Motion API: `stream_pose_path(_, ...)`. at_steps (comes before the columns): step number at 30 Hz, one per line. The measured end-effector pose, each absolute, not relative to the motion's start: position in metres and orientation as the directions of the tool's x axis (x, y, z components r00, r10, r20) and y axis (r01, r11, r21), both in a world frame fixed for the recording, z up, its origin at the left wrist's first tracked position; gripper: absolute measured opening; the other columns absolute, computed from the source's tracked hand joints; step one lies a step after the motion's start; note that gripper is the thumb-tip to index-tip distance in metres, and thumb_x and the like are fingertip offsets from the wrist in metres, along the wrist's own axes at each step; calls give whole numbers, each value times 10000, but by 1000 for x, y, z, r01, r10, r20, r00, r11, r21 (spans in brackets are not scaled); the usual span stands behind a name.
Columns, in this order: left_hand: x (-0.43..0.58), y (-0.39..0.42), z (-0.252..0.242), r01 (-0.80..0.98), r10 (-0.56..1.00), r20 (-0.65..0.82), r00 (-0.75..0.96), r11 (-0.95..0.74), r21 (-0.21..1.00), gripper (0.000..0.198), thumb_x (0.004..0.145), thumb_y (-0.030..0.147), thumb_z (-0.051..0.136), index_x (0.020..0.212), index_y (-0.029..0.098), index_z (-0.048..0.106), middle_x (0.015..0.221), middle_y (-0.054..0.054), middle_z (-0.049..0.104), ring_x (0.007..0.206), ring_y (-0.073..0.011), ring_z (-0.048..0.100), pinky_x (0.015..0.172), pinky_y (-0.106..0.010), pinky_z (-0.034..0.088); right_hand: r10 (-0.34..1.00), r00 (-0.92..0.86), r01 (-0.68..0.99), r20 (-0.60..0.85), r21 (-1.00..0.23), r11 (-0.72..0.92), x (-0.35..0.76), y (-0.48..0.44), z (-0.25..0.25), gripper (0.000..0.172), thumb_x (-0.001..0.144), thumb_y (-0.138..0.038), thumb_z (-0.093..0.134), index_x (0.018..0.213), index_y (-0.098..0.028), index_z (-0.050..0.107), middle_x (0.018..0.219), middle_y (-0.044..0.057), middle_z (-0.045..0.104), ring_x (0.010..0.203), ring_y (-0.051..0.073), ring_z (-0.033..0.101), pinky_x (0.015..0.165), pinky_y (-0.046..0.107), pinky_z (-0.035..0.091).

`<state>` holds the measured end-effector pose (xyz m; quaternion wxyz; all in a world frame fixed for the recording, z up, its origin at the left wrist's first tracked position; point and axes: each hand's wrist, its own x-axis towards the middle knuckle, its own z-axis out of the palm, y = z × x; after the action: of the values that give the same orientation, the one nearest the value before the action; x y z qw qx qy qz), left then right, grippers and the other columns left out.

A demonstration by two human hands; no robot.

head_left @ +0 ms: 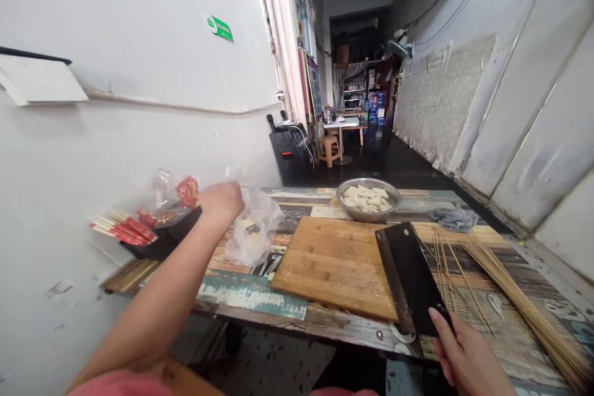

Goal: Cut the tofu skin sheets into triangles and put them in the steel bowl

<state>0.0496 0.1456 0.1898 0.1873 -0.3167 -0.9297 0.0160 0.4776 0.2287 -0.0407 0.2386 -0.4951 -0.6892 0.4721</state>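
Observation:
My left hand point(223, 199) is closed at the top of a thin, clear plastic bag point(255, 229), left of the cutting board; a few pale pieces show inside the bag. My right hand point(457, 343) grips the handle end of a wide black cleaver point(411, 278), whose blade lies over the right edge of the wooden cutting board point(336, 263). No food lies on the board. Behind it stands a metal bowl point(368, 213) filled with white cut pieces.
Thin wooden skewers point(524, 297) lie on the right of the table, some loose beside the cleaver. A grey cloth point(453, 218) lies behind them. At the left, a black box point(162, 241) holds red-wrapped chopsticks point(125, 227) and packets. A wall borders the left side.

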Motion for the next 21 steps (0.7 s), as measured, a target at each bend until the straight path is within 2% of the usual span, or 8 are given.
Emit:
stream_pose_path(2, 77, 139, 196, 568, 612, 494, -618, 782, -258, 262, 777, 214, 404, 933, 97, 579, 846, -192, 608, 888, -353, 572, 708, -420, 435, 910, -391, 463, -139, -884, 63, 478, 229, -43, 414, 823, -613, 330, 667, -240, 424, 419, -30, 519, 321, 153, 490, 363, 261, 386)
stream_pose_path(5, 116, 153, 168, 724, 770, 433, -468, 616, -311, 329, 831, 258, 349, 1055, 102, 533, 826, -175, 589, 817, -316, 567, 683, -387, 428, 913, -387, 467, -130, -881, 72, 478, 227, -43, 411, 829, -605, 331, 668, -239, 423, 434, -25, 532, 330, 151, 496, 379, 261, 394)
stream_pose_path(7, 129, 173, 130, 878, 871, 338, -356, 435, -198, 364, 843, 300, 369, 1138, 126, 493, 847, -153, 589, 837, -292, 561, 723, -373, 421, 913, -388, 462, -129, -884, 72, 478, 224, -41, 408, 830, -602, 327, 662, -240, 415, 427, -27, 528, 328, 150, 493, 381, 261, 394)
stream_pose_path(9, 130, 192, 87, 976, 940, 269, -211, 216, 11, 375, 833, 306, 426, 1172, 152, 474, 917, -135, 598, 911, -276, 552, 784, -361, 414, 911, -392, 463, -130, -883, 73, 478, 222, -37, 403, 828, -597, 326, 652, -242, 404, 403, -34, 509, 317, 149, 485, 378, 258, 389)
stream_pose_path(12, 114, 207, 34, 984, 961, 225, -158, 133, 122, 423, 777, 334, 559, 1171, 204, 482, 1025, -79, 607, 923, -219, 568, 790, -301, 434, 911, -393, 470, -129, -879, 78, 477, 220, -31, 397, 830, -586, 317, 654, -239, 401, 397, -41, 497, 305, 143, 475, 357, 250, 373)
stream_pose_path(14, 103, 206, 12, 978, 951, 253, -177, 141, 151, 371, 794, 338, 554, 1135, 200, 508, 1112, -82, 578, 998, -220, 543, 844, -321, 424, 907, -401, 466, -130, -881, 80, 477, 220, -30, 394, 834, -580, 312, 667, -236, 404, 403, -45, 496, 307, 140, 477, 346, 243, 367)
stream_pose_path(18, 99, 198, -10, 989, 890, 441, -114, 59, 136, 245, 805, 336, 558, 980, 164, 573, 1206, -107, 512, 1132, -247, 440, 960, -386, 343, 909, -399, 478, -118, -873, 97, 477, 220, -32, 382, 850, -564, 316, 677, -233, 398, 390, -55, 485, 303, 132, 471, 348, 233, 367)
stream_pose_path(21, 105, 199, -14, 991, 888, 445, -114, 67, 120, 384, 766, 262, 600, 1123, 147, 518, 1157, -118, 534, 1077, -247, 466, 926, -388, 369, 914, -388, 484, -116, -870, 95, 478, 219, -33, 377, 860, -557, 311, 684, -233, 393, 408, -55, 493, 307, 129, 476, 347, 231, 365)
